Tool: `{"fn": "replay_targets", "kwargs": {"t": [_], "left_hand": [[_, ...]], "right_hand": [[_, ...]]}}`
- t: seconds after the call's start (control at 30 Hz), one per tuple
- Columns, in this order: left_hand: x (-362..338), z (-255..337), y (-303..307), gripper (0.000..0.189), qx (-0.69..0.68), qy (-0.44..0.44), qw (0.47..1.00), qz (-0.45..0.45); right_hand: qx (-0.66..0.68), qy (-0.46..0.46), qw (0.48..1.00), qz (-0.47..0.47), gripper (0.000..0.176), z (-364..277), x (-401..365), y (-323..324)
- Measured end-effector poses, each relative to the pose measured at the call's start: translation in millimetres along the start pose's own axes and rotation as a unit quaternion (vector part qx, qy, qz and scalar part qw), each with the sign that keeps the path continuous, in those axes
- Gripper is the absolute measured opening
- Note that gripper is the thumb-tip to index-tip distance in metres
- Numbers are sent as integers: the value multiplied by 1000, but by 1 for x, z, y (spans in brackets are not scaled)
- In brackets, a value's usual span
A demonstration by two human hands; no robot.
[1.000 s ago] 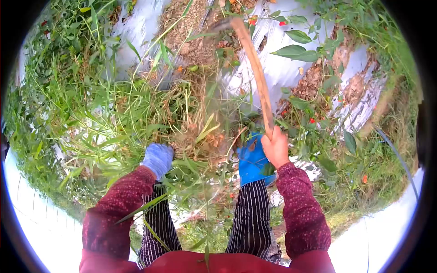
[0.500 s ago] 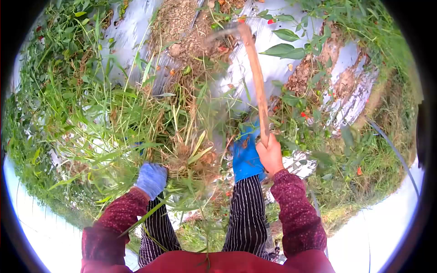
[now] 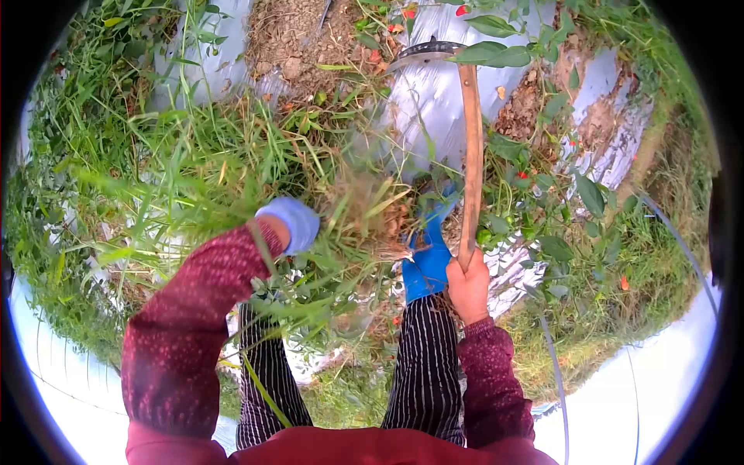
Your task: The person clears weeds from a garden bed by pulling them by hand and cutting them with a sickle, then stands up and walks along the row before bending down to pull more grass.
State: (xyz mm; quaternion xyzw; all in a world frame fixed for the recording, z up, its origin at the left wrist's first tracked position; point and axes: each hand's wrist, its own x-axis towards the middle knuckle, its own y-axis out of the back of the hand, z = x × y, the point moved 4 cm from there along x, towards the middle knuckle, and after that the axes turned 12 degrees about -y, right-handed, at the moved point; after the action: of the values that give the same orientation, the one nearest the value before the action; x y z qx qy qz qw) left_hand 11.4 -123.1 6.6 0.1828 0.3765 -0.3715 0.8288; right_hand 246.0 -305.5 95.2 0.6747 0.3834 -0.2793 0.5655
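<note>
My bare right hand (image 3: 468, 287) is wrapped round the lower end of a sickle's long wooden handle (image 3: 472, 155). The sickle's curved dark blade (image 3: 425, 51) points left above silvery plastic sheeting, its right end partly behind leaves. My left hand (image 3: 291, 223), in a light blue glove, is closed on a clump of long green grass (image 3: 209, 203); its fingers are mostly hidden. Blurred stems and dry roots (image 3: 364, 205) lie between the left hand and my blue boot (image 3: 428, 267).
Silvery plastic sheeting (image 3: 422, 116) covers strips of ground beside bare soil (image 3: 294, 46). Leafy plants with red peppers (image 3: 522, 175) stand on the right. Dense weeds (image 3: 101, 147) fill the left. A thin bent hoop (image 3: 682, 246) arches at the far right.
My left hand has moved right and up with the grass, which smears leftward. My right hand has shifted slightly right and down, and the sickle blade has swung right and now shows clearly.
</note>
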Motion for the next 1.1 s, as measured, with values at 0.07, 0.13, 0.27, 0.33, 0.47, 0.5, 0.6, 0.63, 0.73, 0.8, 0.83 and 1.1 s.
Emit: {"fn": "replay_targets", "kwargs": {"t": [0.07,0.13,0.27,0.33,0.47,0.5,0.6,0.63,0.73,0.8,0.83,1.1], "left_hand": [[20,-5,44,16,41,-3,997,59],[49,-23,82,17,64,41,987,140],[77,-25,135,40,145,138,957,211],[87,-24,140,50,237,149,923,265],[139,-35,155,65,276,70,916,283],[141,-39,156,71,227,68,923,304],[141,-50,155,78,151,85,940,295],[131,-49,153,82,107,82,960,246],[137,-56,144,86,98,90,959,250],[142,-66,138,78,82,86,950,288],[137,-64,136,67,69,81,958,265],[128,-75,119,24,22,63,978,199]], "right_hand": [[-33,12,999,14,15,4,-10,8],[-118,22,992,23,17,16,-20,15],[-127,39,991,-3,18,32,-33,28],[-119,-37,992,-34,18,33,-29,32],[-95,24,994,-44,10,48,-22,31],[-71,-32,995,-58,14,47,-22,31],[-27,-118,990,-77,16,51,-22,27],[-14,-109,992,-67,12,51,-23,26],[4,-68,997,-40,10,43,-19,25],[4,-35,999,-22,11,36,-18,23],[13,-29,999,-15,11,34,-18,22],[-5,-7,1000,21,13,36,-18,18]]}}
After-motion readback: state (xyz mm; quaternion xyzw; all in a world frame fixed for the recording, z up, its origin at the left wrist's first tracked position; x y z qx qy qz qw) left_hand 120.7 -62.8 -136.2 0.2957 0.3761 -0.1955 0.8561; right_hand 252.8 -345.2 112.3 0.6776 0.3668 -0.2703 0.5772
